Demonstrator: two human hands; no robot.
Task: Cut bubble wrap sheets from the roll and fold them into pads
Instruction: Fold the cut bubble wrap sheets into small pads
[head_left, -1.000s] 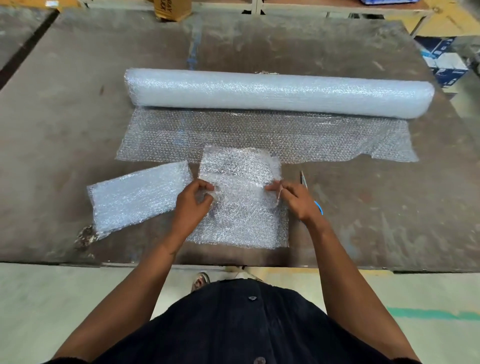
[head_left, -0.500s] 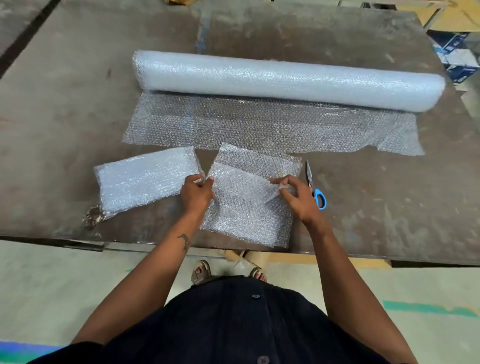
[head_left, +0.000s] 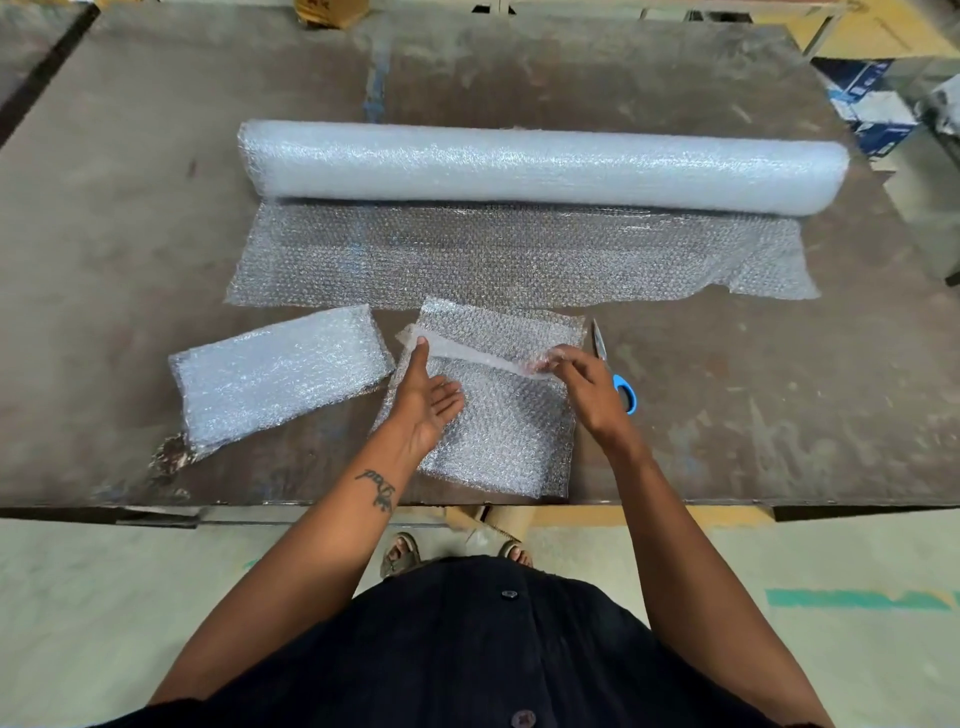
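Observation:
A long bubble wrap roll (head_left: 545, 166) lies across the brown table (head_left: 104, 234), its loose end (head_left: 509, 254) spread toward me. A cut sheet (head_left: 509, 441) lies near the front edge, its near part folded over toward the far edge. My left hand (head_left: 426, 395) rests flat on the fold's left end with straight fingers. My right hand (head_left: 582, 379) pinches the folded edge at its right end. A folded pad (head_left: 275, 379) lies to the left of the sheet. Blue-handled scissors (head_left: 618, 379) lie right of the sheet, partly behind my right hand.
A cardboard box (head_left: 332, 10) stands at the table's far edge. Blue and white boxes (head_left: 872, 104) sit off the table at the far right. A chipped patch (head_left: 171, 457) marks the table near the front left. My sandalled feet show below the table edge.
Both hands carried the sheet's folded edge farther from me. My left hand let go of its pinch and now lies flat on the fold. The right hand still pinches the edge.

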